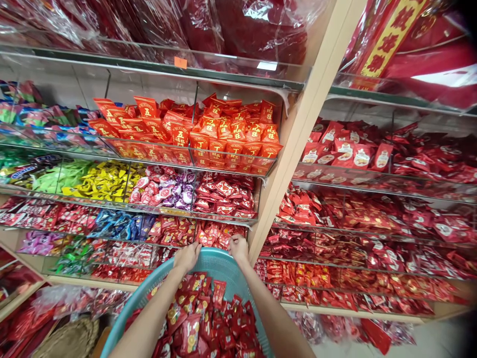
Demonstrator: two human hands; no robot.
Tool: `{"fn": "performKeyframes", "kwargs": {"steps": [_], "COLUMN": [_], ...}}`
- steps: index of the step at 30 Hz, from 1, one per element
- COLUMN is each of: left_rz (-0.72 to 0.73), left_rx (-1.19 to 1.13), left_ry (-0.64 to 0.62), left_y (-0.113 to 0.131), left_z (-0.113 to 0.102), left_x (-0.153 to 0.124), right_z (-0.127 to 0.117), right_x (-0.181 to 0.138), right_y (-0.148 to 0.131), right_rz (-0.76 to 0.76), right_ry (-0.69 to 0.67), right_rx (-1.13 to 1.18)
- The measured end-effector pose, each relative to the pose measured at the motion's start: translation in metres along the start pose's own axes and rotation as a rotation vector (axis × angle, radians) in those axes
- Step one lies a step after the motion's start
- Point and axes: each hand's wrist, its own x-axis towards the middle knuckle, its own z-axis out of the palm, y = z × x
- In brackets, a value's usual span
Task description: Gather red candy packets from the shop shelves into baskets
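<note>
A teal plastic basket full of red-wrapped candies is below my forearms, its far rim against the shelves. My left hand is at that rim, fingers curled together and pointing to the right. Just past the rim, my right hand is closed at the right end of a compartment of red-wrapped candies. Whatever is between the fingers of either hand is hidden. Inside the basket, some wrappers have orange-slice pictures and others are smaller and darker red.
Clear-fronted shelves hold yellow-wrapped candies, blue packets and red packets with gold characters. A wooden upright divides them from more red packets on the right. A woven brown item lies low at left.
</note>
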Motion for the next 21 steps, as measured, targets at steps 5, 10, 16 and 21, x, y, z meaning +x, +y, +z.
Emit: {"fn": "performKeyframes", "kwargs": {"steps": [5, 10, 16, 21], "left_rz": [0.0, 0.004, 0.008, 0.017], "left_rx": [0.0, 0.015, 0.018, 0.02], "left_ry": [0.0, -0.001, -0.011, -0.003], "left_y": [0.001, 0.001, 0.0, 0.001], "left_z": [-0.003, -0.003, -0.001, -0.003], "left_x": [-0.001, -0.001, -0.001, -0.002], "right_z": [-0.002, -0.007, -0.01, -0.022], "right_x": [-0.002, -0.01, -0.02, -0.032], "right_y": [-0.001, 0.0, -0.004, -0.021], "right_rz": [-0.086, -0.118, -0.248, -0.402], "right_ry": [0.018, 0.105, 0.128, 0.209], "right_rx": [-0.108, -0.216, -0.152, -0.091]}}
